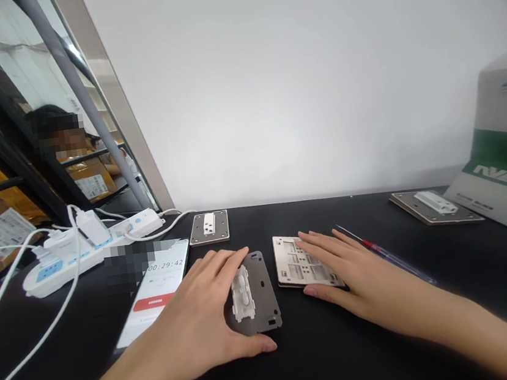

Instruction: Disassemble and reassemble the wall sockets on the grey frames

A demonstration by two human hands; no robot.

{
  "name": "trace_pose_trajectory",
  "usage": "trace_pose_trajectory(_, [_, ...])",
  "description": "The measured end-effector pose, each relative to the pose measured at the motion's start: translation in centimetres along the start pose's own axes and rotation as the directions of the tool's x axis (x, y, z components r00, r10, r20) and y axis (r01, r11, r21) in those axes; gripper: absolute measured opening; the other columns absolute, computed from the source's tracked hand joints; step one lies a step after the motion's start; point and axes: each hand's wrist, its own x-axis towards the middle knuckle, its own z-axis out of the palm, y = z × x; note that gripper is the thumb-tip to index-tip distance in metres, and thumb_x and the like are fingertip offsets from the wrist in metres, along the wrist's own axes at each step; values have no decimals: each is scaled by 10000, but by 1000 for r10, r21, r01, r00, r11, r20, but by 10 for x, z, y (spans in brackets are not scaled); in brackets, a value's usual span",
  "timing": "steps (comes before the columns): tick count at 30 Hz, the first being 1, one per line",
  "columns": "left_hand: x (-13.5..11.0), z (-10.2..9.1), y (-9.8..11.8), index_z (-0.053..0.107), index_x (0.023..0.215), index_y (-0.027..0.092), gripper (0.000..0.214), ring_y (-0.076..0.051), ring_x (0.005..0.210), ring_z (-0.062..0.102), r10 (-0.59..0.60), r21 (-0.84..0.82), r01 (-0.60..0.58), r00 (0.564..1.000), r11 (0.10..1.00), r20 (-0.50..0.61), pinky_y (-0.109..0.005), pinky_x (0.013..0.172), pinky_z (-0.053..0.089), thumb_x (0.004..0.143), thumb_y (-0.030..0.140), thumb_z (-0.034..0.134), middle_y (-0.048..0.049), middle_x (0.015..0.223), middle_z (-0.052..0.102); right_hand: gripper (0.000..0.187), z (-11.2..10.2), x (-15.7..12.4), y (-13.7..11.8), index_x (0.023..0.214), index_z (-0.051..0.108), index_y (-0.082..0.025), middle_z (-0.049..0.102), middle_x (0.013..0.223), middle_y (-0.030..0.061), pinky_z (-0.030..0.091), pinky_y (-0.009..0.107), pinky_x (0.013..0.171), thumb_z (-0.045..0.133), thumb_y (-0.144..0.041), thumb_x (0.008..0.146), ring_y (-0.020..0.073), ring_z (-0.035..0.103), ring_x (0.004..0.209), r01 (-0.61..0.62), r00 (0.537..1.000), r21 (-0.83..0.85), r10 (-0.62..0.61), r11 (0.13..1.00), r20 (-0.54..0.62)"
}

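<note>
The half-open left hand spans the stiff grey metal backplate, grip unclear; the flat right hand rests on the thin slotted frame beside it, best lifted by its edges.

Pixelated patch over the smartphone

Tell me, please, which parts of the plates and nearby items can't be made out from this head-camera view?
All in the head view:
- Grey metal plate: partly covered by the left hand.
- Silver perforated metal frame: partly covered by the right hand.
- White-and-green cardboard box: cut off by the right edge.
- Smartphone: upper screen pixelated, lower end hidden by the left forearm.
</note>
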Motion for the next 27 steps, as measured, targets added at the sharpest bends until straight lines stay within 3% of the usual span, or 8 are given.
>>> trace_pose_trajectory(7, [-1, -2, 2, 255, 1505, 312, 1086, -444, 1384, 294, -13, -47, 16, 997, 999, 70, -626, 1036, 382, 610, 773, 662, -96, 1530, 349, 689, -4, -2, 8, 1481, 355, -211, 388, 1517, 108, 178, 606, 1152, 477, -568, 904, 327, 320, 1403, -32, 999, -24, 32, 999, -14])
trace_pose_trajectory(9, [-1, -2, 4, 253, 1503, 313, 1066, -437, 1391, 284, 0, -39, 1, 999, 999, 33, -622, 1046, 376, 624, 731, 688, -84, 1527, 357, 653, -6, 0, 3, 1441, 425, -210, 401, 1511, 110, 196, 606, 1148, 523, -544, 888, 340, 319, 1401, -31, 992, 17, 33, 999, -120])
trace_pose_trajectory(12, [-3, -1, 8, 186, 1509, 305, 1057, -376, 1389, 312, 37, -26, -39, 996, 999, -77, -566, 1085, 371, 659, 620, 729, -65, 1519, 367, 434, -10, 5, -24, 1286, 578, -226, 538, 1392, 102, 391, 493, 1075, 512, -451, 921, 297, 504, 1264, -78, 944, 251, 152, 965, -292])
trace_pose_trajectory(14, [-4, 0, 12, 137, 1505, 292, 1077, -344, 1362, 359, 70, -33, -75, 987, 997, -145, -528, 1088, 385, 661, 556, 750, -73, 1505, 384, 356, -12, 8, -50, 1213, 610, -243, 663, 1185, 76, 500, 411, 939, 494, -437, 937, 247, 626, 1058, -129, 941, 509, 266, 851, -207])
trace_pose_trajectory(17, [-5, 2, 18, 104, 1493, 285, 1093, -331, 1328, 397, 109, -34, -117, 974, 992, -197, -501, 1068, 412, 652, 489, 771, -85, 1476, 410, 229, -10, 11, -80, 1066, 655, -241, 706, 920, 26, 541, 336, 751, 543, -374, 918, 208, 660, 834, -204, 971, 767, 223, 609, 81])
trace_pose_trajectory(19, [-5, 3, 21, 97, 1488, 286, 1086, -321, 1319, 403, 127, -24, -135, 969, 991, -214, -487, 1065, 418, 659, 474, 774, -83, 1465, 416, 184, -8, 13, -88, 1044, 659, -227, 704, 923, 23, 529, 326, 774, 559, -304, 909, 207, 659, 861, -225, 970, 869, 187, 440, 157])
trace_pose_trajectory(22, [-4, 3, 23, 108, 1481, 297, 1071, -315, 1321, 399, 152, -9, -157, 968, 988, -197, -484, 1070, 417, 669, 505, 776, -78, 1475, 401, 197, -6, 14, -85, 1057, 661, -205, 706, 971, 37, 515, 331, 816, 567, -293, 908, 204, 655, 898, -212, 971, 949, 164, 233, 176])
trace_pose_trajectory(27, [-3, -1, 19, 177, 1458, 338, 990, -334, 1343, 379, 118, -12, -121, 981, 993, -156, -515, 1063, 420, 685, 605, 735, -64, 1483, 388, 205, -6, 13, -76, 959, 679, -180, 689, 820, 16, 517, 290, 689, 643, -357, 861, 152, 619, 710, -217, 963, 963, 199, 158, 185])
